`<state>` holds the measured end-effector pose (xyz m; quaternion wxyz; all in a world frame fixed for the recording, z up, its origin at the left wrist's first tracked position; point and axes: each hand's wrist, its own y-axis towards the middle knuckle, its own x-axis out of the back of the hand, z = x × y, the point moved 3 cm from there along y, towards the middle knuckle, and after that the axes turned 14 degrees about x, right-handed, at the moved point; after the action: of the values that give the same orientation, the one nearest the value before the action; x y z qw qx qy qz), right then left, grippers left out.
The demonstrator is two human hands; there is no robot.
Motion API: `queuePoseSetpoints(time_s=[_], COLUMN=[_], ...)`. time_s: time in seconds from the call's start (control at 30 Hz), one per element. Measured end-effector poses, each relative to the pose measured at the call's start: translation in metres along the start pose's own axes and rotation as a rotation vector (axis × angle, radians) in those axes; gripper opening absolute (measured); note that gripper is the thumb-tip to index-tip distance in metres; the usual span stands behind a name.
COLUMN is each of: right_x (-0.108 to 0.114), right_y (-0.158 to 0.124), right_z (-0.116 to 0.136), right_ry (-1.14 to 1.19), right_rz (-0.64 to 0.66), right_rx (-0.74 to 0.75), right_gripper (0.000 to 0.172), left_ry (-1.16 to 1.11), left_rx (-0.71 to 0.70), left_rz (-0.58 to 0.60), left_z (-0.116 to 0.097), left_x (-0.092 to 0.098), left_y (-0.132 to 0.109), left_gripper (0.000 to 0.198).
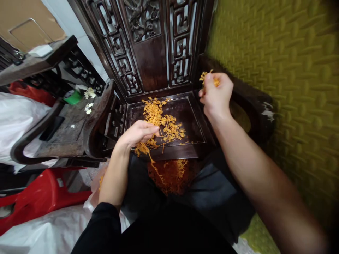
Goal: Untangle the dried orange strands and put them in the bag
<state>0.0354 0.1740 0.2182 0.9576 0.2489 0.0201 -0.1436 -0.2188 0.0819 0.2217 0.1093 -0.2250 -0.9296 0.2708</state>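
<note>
A pile of orange, curly plastic-looking sprigs lies on the dark carved wooden chair seat. My left hand is over the near left side of the pile, thumb and fingers pinched on an orange piece. My right hand is raised at the chair's right armrest, its fingers closed round a small bunch of orange sprigs that pokes out above and beside the thumb. Below the seat's front edge, between the legs, a reddish container or bag holds more orange strands.
At the left stands another dark wooden chair with white flower pieces and a green round item. A red plastic stool and white bags lie below it. Yellow-green textured matting is at the right.
</note>
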Motion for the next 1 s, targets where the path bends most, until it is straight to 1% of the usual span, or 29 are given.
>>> queuePoseSetpoints(time_s=[0.07, 0.1, 0.13, 0.2, 0.27, 0.33, 0.37, 0.43, 0.47, 0.53, 0.6, 0.63, 0.7, 0.77, 0.8, 0.83, 0.87, 0.93, 1.0], right_x=[-0.001, -0.006, -0.012, -0.021, -0.025, -0.025, -0.025, -0.026, -0.027, -0.031, -0.035, -0.037, -0.039, -0.039, -0.039, -0.039, -0.04, -0.043, -0.048], right_y=[-0.001, -0.007, -0.013, -0.025, -0.033, -0.037, -0.038, -0.04, -0.042, -0.047, -0.054, -0.057, -0.063, -0.067, -0.067, -0.068, -0.069, -0.073, -0.083], right_z=[-0.006, -0.007, -0.006, -0.002, 0.0, 0.0, 0.0, -0.002, -0.003, -0.003, -0.001, 0.001, 0.006, 0.009, 0.01, 0.009, 0.006, -0.004, -0.021], right_ry=[0.077, 0.125, 0.165, 0.201, 0.196, 0.182, 0.179, 0.186, 0.192, 0.206, 0.213, 0.214, 0.216, 0.21, 0.201, 0.191, 0.179, 0.156, 0.135], right_rz=[-0.023, 0.013, 0.079, 0.153, 0.165, 0.176, 0.185, 0.205, 0.222, 0.261, 0.313, 0.345, 0.399, 0.437, 0.448, 0.469, 0.505, 0.592, 0.664], right_rx=[-0.13, -0.203, -0.25, -0.272, -0.269, -0.272, -0.277, -0.279, -0.282, -0.291, -0.294, -0.297, -0.307, -0.33, -0.345, -0.371, -0.405, -0.498, -0.599], right_gripper=[0.013, 0.012, 0.01, 0.012, 0.014, 0.009, 0.007, 0.004, 0.007, 0.015, 0.023, 0.025, 0.023, 0.015, 0.009, 0.007, 0.013, 0.025, 0.028], left_ry=[-0.144, -0.188, -0.216, -0.239, -0.209, -0.061, 0.047, 0.252, 0.317, 0.368, 0.377, 0.385, 0.404, 0.428, 0.436, 0.432, 0.422, 0.401, 0.421], left_rx=[-0.162, -0.245, -0.321, -0.432, -0.47, -0.405, -0.349, -0.257, -0.234, -0.231, -0.236, -0.231, -0.199, -0.128, -0.081, -0.031, 0.015, 0.066, 0.041], left_rz=[-0.092, -0.147, -0.208, -0.354, -0.546, -0.744, -0.818, -0.915, -0.949, -1.06, -1.231, -1.322, -1.486, -1.604, -1.636, -1.648, -1.632, -1.556, -1.491], left_z=[-0.007, -0.008, -0.007, 0.003, 0.026, 0.056, 0.072, 0.102, 0.115, 0.138, 0.157, 0.165, 0.177, 0.188, 0.193, 0.198, 0.203, 0.209, 0.211], left_x=[0.009, 0.013, 0.017, 0.023, 0.023, 0.014, 0.006, -0.011, -0.02, -0.033, -0.038, -0.038, -0.035, -0.029, -0.027, -0.024, -0.022, -0.02, -0.02], left_y=[-0.013, -0.023, -0.036, -0.067, -0.098, -0.123, -0.131, -0.142, -0.144, -0.149, -0.152, -0.154, -0.157, -0.159, -0.16, -0.161, -0.161, -0.161, -0.161], left_gripper=[0.038, 0.038, 0.039, 0.043, 0.043, 0.033, 0.026, 0.01, 0.007, 0.011, 0.014, 0.015, 0.02, 0.029, 0.033, 0.037, 0.038, 0.034, 0.025])
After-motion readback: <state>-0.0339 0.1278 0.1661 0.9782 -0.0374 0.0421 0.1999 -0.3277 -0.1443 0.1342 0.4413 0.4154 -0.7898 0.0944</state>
